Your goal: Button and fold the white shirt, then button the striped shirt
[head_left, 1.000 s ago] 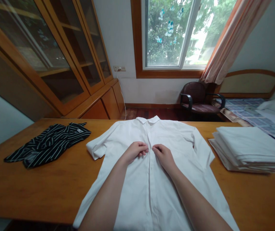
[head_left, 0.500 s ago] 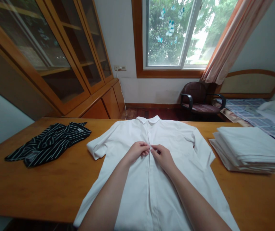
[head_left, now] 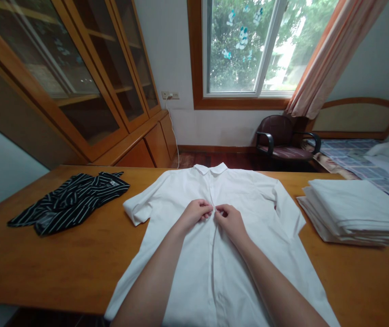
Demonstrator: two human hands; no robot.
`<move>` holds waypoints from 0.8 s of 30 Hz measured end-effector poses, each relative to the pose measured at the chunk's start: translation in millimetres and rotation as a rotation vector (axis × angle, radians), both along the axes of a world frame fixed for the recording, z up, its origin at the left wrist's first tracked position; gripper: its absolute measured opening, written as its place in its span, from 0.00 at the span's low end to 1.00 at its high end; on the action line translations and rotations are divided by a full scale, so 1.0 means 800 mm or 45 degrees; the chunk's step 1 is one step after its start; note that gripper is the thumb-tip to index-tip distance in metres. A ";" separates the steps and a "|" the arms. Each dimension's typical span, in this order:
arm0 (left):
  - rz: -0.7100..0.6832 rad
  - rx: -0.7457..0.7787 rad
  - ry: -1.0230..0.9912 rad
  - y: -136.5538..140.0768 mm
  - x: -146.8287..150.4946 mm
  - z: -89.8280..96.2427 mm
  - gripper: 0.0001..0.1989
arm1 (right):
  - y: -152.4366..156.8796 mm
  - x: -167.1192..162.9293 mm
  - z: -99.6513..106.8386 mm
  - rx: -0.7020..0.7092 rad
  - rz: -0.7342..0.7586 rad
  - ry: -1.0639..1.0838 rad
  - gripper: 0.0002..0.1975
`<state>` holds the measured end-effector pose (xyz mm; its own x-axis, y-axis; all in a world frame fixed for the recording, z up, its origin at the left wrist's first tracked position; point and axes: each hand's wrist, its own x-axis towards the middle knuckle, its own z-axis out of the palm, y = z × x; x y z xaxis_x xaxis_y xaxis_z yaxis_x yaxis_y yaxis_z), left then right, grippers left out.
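Note:
A white shirt (head_left: 177, 193) lies spread face up, its collar at the far side and its sleeves out to both sides. At the middle of its front placket, my left hand (head_left: 197, 212) is closed in a pinch on the fabric edge. Right beside it, my right hand (head_left: 229, 219) pinches the other side of the placket with thumb and forefinger. The fingertips of both hands nearly meet. Any button between them is hidden by the fingers. Small buttons show faintly along the placket.
The shirt rests on a wooden table (head_left: 78, 272). To the left lies a crumpled black-and-white striped garment (head_left: 75, 200). A stack of folded white cloth (head_left: 358, 211) sits at the right. Beyond the table are a chair (head_left: 278, 138), a bed (head_left: 354, 156) and a glass-fronted cabinet (head_left: 112, 91).
Both hands stay at the same spot on the placket. The fabric edge below the fingers has shifted slightly and stands a little more raised. The view has barely moved.

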<state>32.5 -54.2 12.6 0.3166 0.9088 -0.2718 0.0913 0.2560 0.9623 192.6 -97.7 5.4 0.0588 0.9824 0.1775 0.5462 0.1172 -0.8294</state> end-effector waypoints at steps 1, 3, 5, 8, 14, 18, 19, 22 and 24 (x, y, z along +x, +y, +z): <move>0.001 0.007 -0.001 0.000 0.000 0.000 0.09 | 0.000 0.001 0.000 -0.005 -0.002 0.007 0.11; -0.003 0.017 -0.002 0.000 0.001 0.001 0.08 | 0.001 0.002 -0.001 -0.018 -0.009 0.038 0.12; -0.008 0.022 -0.002 -0.001 0.001 0.002 0.08 | 0.002 0.004 -0.001 -0.030 -0.021 0.092 0.13; -0.012 0.024 -0.005 -0.001 0.001 0.002 0.08 | 0.002 0.005 0.000 -0.043 -0.034 0.190 0.13; -0.003 0.010 -0.002 -0.001 0.001 0.002 0.07 | 0.002 0.007 0.000 -0.052 -0.028 0.275 0.14; 0.001 -0.010 -0.036 -0.001 0.002 0.004 0.08 | 0.001 0.007 0.000 -0.010 -0.005 0.188 0.13; 0.002 -0.017 -0.043 -0.001 0.002 0.005 0.08 | 0.001 0.007 0.000 0.001 0.006 0.172 0.12; 0.006 -0.023 -0.051 -0.002 0.002 0.006 0.08 | 0.000 0.007 0.001 0.018 0.030 0.181 0.12; 0.010 -0.021 -0.043 -0.002 0.002 0.006 0.08 | -0.001 0.008 0.001 0.019 0.028 0.204 0.12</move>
